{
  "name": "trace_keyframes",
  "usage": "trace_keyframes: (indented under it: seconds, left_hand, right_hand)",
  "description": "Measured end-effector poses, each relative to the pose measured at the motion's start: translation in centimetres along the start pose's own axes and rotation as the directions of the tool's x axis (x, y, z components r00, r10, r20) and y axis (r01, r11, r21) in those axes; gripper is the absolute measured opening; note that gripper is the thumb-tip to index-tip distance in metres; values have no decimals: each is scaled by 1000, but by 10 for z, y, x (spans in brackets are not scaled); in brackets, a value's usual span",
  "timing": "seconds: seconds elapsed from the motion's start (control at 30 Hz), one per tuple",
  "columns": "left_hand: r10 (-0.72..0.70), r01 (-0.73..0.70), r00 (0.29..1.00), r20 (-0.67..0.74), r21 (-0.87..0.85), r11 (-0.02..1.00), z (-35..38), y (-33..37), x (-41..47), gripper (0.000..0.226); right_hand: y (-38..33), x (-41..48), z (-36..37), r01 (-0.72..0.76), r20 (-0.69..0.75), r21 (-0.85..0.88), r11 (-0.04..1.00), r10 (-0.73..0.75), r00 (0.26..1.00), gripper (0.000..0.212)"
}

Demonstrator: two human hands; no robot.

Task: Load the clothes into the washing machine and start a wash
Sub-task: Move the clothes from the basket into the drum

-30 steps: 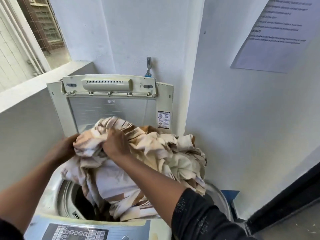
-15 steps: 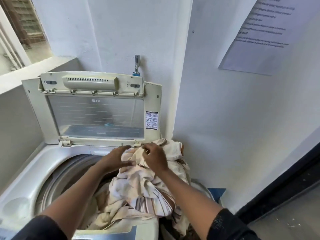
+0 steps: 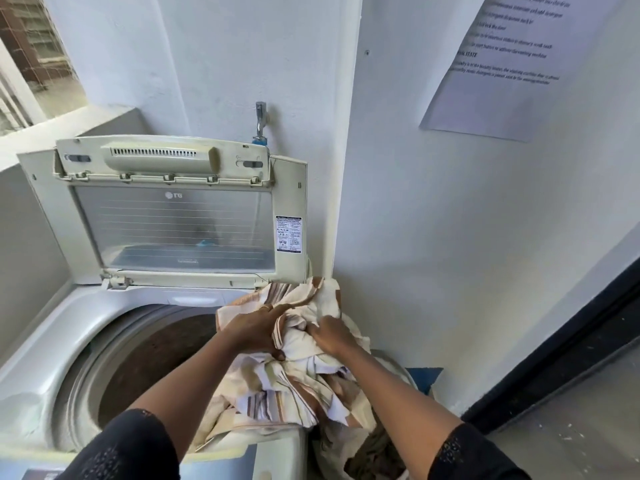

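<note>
A top-loading washing machine (image 3: 45, 344) stands with its lid (image 3: 173, 223) raised against the wall, and its drum (image 3: 156, 362) looks dark inside. A bundle of cream and brown striped cloth (image 3: 277, 386) hangs over the machine's right rim, partly in the drum and partly over a basket. My left hand (image 3: 256, 330) grips the bundle's top from the left. My right hand (image 3: 332, 336) grips it from the right, fingers sunk in the folds.
A laundry basket (image 3: 367, 448) with more clothes sits on the floor right of the machine. A tap (image 3: 260, 121) juts from the wall behind the lid. A printed sheet (image 3: 502, 64) hangs on the right wall. The control panel (image 3: 221, 467) runs along the near edge.
The bundle came down from in front of the lid and moved right, to the machine's right rim. Both hands moved with it, still holding it. The open drum has come into view.
</note>
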State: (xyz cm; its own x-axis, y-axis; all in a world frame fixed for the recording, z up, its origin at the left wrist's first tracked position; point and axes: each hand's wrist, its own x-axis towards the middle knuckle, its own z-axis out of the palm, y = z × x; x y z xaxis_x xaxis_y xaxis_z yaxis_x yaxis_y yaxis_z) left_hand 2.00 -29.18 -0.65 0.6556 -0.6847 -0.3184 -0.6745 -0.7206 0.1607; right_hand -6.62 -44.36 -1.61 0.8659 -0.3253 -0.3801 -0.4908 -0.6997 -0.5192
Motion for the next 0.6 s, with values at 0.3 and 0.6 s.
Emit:
trace_keyframes:
  seconds: [0.3, 0.6]
  left_hand:
    - [-122, 111, 984, -132, -89, 990, -25, -72, -63, 98]
    - [-326, 266, 906, -270, -236, 935, -47, -166, -134, 108]
  right_hand:
    - [-100, -14, 19, 211, -174, -123, 970, -231, 957, 42]
    - [-210, -41, 57, 478, -260, -24, 878, -467, 845, 44]
